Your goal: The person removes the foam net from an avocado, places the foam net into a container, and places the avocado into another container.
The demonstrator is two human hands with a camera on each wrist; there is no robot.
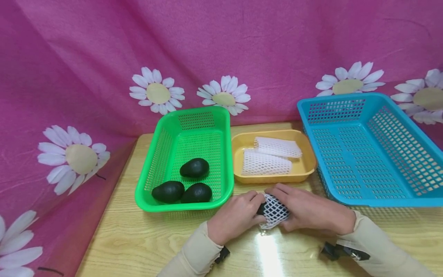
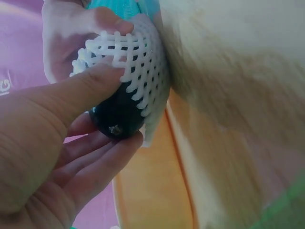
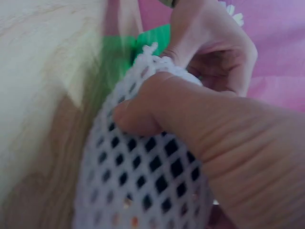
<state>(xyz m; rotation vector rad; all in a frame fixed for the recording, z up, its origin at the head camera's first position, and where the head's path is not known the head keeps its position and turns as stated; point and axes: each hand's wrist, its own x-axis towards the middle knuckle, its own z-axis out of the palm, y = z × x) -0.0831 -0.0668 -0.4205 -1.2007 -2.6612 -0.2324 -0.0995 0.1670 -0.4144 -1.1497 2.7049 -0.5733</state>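
Note:
A dark avocado (image 2: 116, 114) sits mostly inside a white foam net sleeve (image 1: 275, 211), held between both hands above the table. One bare end of the avocado sticks out toward the left hand in the left wrist view. My left hand (image 1: 238, 215) pinches that end, its thumb on the net's edge and its fingers beneath. My right hand (image 1: 308, 209) grips the netted part from the other side, the thumb (image 3: 138, 117) pressing on the mesh. Three bare avocados (image 1: 195, 168) lie in the green basket (image 1: 228, 192) at the left.
Behind the hands stands a yellow tray (image 1: 273, 179) with two white foam net sleeves (image 1: 266, 163) in it. A large blue basket (image 1: 380, 202) is at the right. The wooden table (image 1: 131, 234) meets a pink flowered cloth (image 1: 270, 57) at the back and left.

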